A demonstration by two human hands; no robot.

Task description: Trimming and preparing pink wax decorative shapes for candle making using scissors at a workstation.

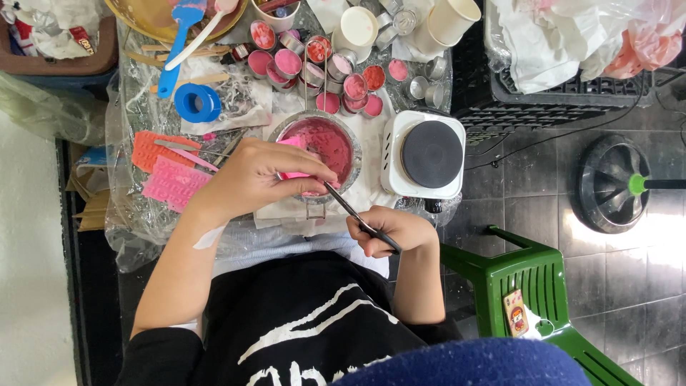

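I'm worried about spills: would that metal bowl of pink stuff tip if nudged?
Probably not easily: the metal bowl looks wide and low, and its pink fill adds weight. The left hand at its rim likely steadies it. It may slide, though, on the plastic-covered table.

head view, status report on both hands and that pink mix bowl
Left hand pinching pink mould piece over round metal bowl of pink-red paste. Right hand gripping thin dark metal tool, tip at bowl rim. Small pink-filled tins crowd behind.

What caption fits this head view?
Left hand holds pink piece over pink-filled bowl; right hand works it with thin metal tool.
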